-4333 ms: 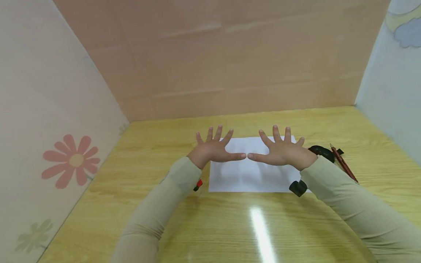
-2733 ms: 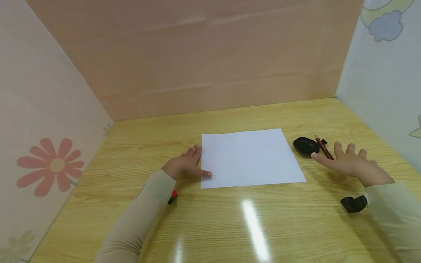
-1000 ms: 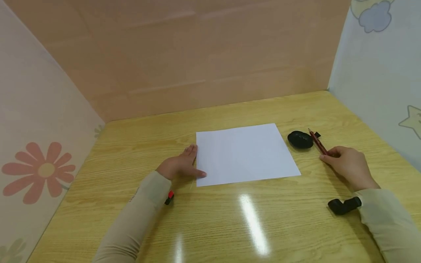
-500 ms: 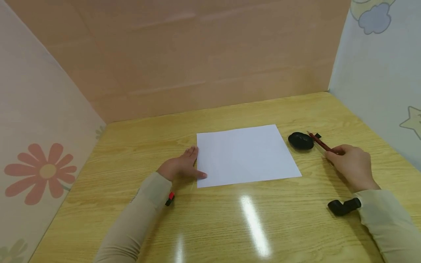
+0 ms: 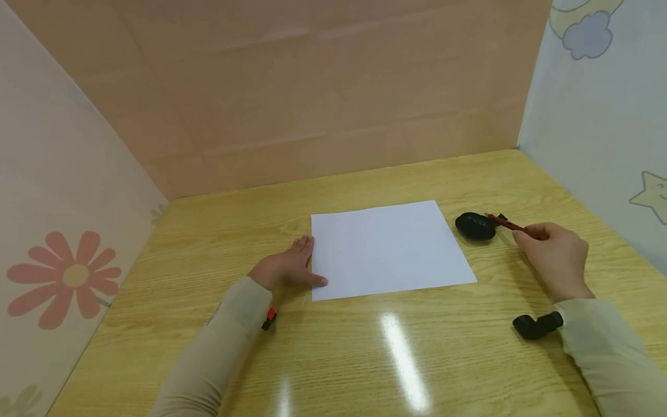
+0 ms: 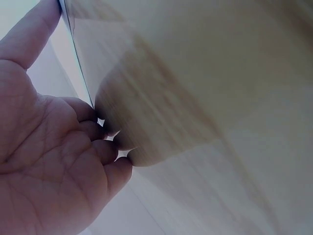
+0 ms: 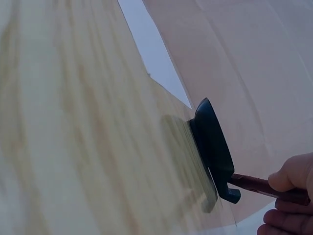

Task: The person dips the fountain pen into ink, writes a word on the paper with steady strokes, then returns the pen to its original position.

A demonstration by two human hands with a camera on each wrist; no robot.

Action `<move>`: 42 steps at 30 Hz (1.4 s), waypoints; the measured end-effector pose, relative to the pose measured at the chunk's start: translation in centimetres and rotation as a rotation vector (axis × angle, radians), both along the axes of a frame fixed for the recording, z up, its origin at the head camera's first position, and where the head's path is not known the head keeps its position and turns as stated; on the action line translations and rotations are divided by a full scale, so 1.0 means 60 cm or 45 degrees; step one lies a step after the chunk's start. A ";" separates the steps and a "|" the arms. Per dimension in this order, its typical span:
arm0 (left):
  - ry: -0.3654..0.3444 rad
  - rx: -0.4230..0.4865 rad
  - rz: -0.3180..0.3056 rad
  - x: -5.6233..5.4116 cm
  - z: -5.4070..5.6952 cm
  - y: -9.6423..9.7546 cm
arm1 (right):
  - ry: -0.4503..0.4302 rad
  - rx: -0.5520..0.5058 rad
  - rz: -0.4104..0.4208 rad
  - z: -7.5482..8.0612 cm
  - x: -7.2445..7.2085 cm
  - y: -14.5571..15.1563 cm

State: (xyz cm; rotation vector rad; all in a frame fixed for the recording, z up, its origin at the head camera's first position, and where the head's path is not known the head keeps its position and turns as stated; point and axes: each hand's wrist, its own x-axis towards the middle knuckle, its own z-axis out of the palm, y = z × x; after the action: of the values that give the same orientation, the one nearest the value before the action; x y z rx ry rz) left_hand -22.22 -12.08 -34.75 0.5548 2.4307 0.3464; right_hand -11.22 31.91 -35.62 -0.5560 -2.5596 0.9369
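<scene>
A white sheet of paper (image 5: 391, 249) lies flat on the wooden table. My left hand (image 5: 286, 268) rests at its left edge, thumb on the paper near the front corner, fingers fairly straight along the side. In the left wrist view my left hand (image 6: 54, 147) shows palm and fingertips down against the table. My right hand (image 5: 556, 255) pinches a dark red pencil (image 5: 505, 221), its sharpened tip pointing left by a black rounded object (image 5: 475, 226). The right wrist view shows the pencil (image 7: 259, 185) behind that black object (image 7: 212, 139); whether they touch I cannot tell.
A brown paper-like backdrop (image 5: 323, 98) stands behind the table (image 5: 333, 359). Walls with a printed flower (image 5: 75, 276) and star (image 5: 653, 196) close off the left and right sides. A black wrist camera (image 5: 537, 326) hangs below the right sleeve.
Both hands came down from above the paper, the left to its left edge. The right moved right, took the pencil and has been lifting and turning it so its tip points more to the left.
</scene>
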 end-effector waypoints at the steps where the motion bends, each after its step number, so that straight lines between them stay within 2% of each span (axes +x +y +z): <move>1: 0.001 0.002 0.001 -0.001 -0.001 0.000 | 0.011 -0.015 -0.009 0.001 -0.001 -0.001; 18: 0.007 -0.014 0.021 0.001 0.006 0.002 | 0.190 -0.281 -0.203 0.007 -0.042 -0.017; 22: -0.005 -0.042 0.030 0.002 0.006 0.004 | 0.302 -0.348 -0.269 0.008 -0.056 -0.019; 27: -0.004 -0.012 0.024 0.007 0.005 0.005 | 0.529 -0.473 -0.300 0.012 -0.070 -0.018; 30: -0.005 -0.003 0.021 0.009 0.003 0.005 | 0.645 -0.500 -0.297 0.019 -0.073 -0.019; 33: -0.009 0.000 0.026 0.010 0.001 0.004 | 0.699 -0.489 -0.258 0.025 -0.073 -0.023; 37: -0.003 -0.011 0.026 0.010 0.003 0.003 | 0.679 -0.484 -0.166 0.029 -0.072 -0.029; 42: 0.005 -0.028 0.026 0.009 0.004 0.002 | 0.610 -0.413 -0.087 0.023 -0.067 -0.039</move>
State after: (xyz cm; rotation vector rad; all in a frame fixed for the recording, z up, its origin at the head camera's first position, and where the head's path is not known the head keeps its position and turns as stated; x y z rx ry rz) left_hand -21.68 -11.98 -34.49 0.5214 2.4424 0.3271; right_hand -15.27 29.58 -34.23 -0.4350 -1.9681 1.2924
